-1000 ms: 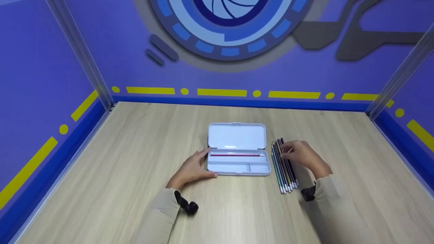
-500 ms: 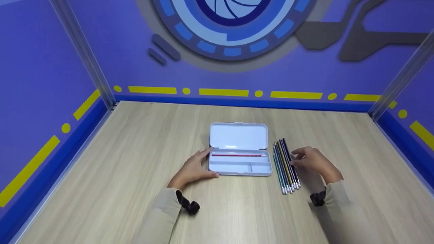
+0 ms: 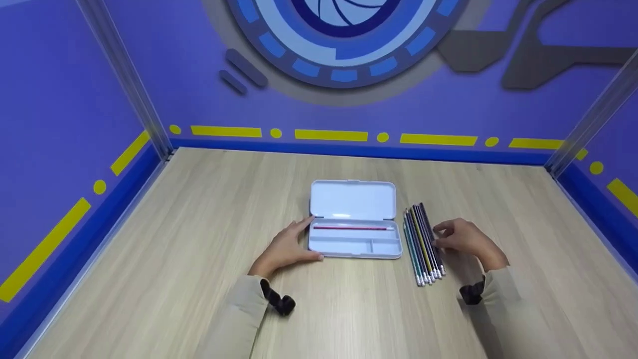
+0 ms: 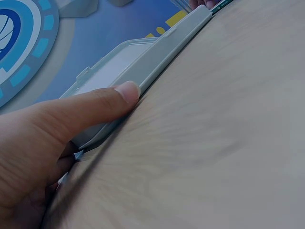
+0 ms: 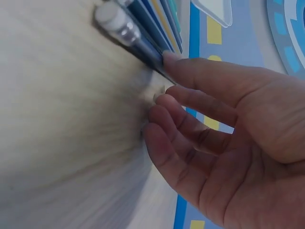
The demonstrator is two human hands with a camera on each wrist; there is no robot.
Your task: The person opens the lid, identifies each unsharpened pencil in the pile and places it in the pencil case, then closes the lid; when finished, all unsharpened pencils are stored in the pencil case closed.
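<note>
An open white pencil case (image 3: 353, 199) lies mid-table with its lid flat behind the tray, and one red pencil (image 3: 349, 228) lies in the tray's long slot. My left hand (image 3: 304, 240) rests at the case's left end with relaxed fingers. In the left wrist view its thumb (image 4: 102, 102) presses against the case's side wall (image 4: 162, 55). A row of several coloured pencils (image 3: 422, 244) lies just right of the case, eraser ends toward me. My right hand (image 3: 437, 237) sits on their right side, loosely bent, and its fingertips (image 5: 169, 59) touch the outermost dark pencil (image 5: 136, 40).
The wooden table (image 3: 199, 279) is boxed in by purple walls on the left, back and right, with metal corner posts (image 3: 124, 80). Dark wrist straps (image 3: 279, 301) sit on both beige sleeves.
My right hand has slid off the top of the pencil row to its right side and a little nearer to me. The left hand and the case have stayed put.
</note>
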